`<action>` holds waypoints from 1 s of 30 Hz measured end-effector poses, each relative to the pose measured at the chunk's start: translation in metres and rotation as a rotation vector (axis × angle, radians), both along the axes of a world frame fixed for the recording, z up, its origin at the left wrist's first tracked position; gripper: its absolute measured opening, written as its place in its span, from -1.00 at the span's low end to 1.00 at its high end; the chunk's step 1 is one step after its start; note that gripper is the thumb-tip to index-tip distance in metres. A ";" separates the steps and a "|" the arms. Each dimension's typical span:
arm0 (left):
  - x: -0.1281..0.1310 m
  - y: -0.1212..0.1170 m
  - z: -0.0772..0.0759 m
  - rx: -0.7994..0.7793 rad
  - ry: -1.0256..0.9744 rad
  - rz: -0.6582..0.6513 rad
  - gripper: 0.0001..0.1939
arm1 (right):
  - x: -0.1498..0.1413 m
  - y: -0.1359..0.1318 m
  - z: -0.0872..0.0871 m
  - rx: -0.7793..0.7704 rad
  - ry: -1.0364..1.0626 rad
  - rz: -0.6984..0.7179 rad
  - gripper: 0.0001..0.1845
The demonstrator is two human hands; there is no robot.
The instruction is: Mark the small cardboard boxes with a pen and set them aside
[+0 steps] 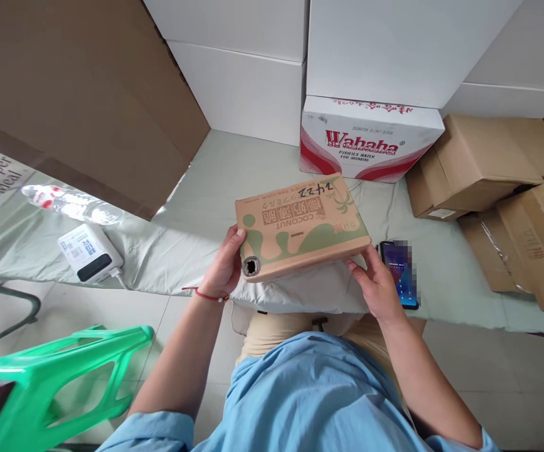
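A brown cardboard box (300, 220) with green print and the word COCONUT upside down is held up slightly tilted over the cloth-covered table. Handwritten digits run along its far edge, and a round hole with a ragged grey rim shows at its near left corner. My left hand (224, 260) grips the box's left end, thumb on top, a red string bracelet at the wrist. At the near right corner, my right hand (376, 279) holds the box from below, its fingers partly hidden underneath. A phone (398, 274) with a lit screen lies just right of that hand.
Behind stands a Wahaha water carton (370, 141) beneath white boxes (375, 50). Brown cartons (488, 163) fill the right side. At left are a large brown box (88, 94), a plastic bottle (71, 204) and a white device (90, 252). A green stool (31, 370) stands on the floor.
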State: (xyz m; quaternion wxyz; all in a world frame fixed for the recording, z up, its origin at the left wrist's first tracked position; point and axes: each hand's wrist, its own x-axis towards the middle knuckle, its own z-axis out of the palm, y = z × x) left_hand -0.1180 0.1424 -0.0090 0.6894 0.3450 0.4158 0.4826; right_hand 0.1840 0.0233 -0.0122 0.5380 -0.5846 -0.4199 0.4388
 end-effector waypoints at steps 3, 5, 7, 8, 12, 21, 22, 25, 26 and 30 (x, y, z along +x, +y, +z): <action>-0.013 0.001 0.001 -0.111 -0.047 0.011 -0.48 | -0.005 -0.004 0.012 0.091 -0.079 0.036 -0.31; -0.025 -0.002 -0.002 -0.173 -0.057 0.022 -0.54 | -0.010 -0.005 0.025 0.185 -0.174 0.075 -0.35; -0.038 -0.008 -0.009 -0.209 -0.062 0.033 -0.61 | -0.016 -0.004 0.040 0.282 -0.258 0.109 -0.39; -0.044 -0.011 -0.013 -0.220 -0.067 0.038 -0.63 | -0.018 -0.003 0.047 0.327 -0.291 0.125 -0.40; -0.066 -0.025 -0.034 -0.236 -0.115 0.077 -0.67 | -0.027 -0.004 0.067 0.466 -0.389 0.172 -0.41; -0.075 -0.034 -0.056 -0.193 -0.188 0.109 -0.70 | -0.038 -0.015 0.066 0.390 -0.156 0.032 -0.31; -0.074 -0.034 -0.056 -0.185 -0.193 0.112 -0.70 | -0.037 -0.015 0.064 0.376 -0.171 0.036 -0.30; -0.073 -0.035 -0.053 -0.168 -0.192 0.113 -0.66 | -0.033 -0.015 0.062 0.329 -0.269 0.026 -0.33; -0.072 -0.036 -0.051 -0.162 -0.186 0.115 -0.63 | -0.031 -0.015 0.061 0.302 -0.284 0.020 -0.35; -0.065 -0.041 -0.038 -0.085 -0.124 0.117 -0.52 | -0.024 -0.013 0.059 0.149 -0.089 0.023 -0.35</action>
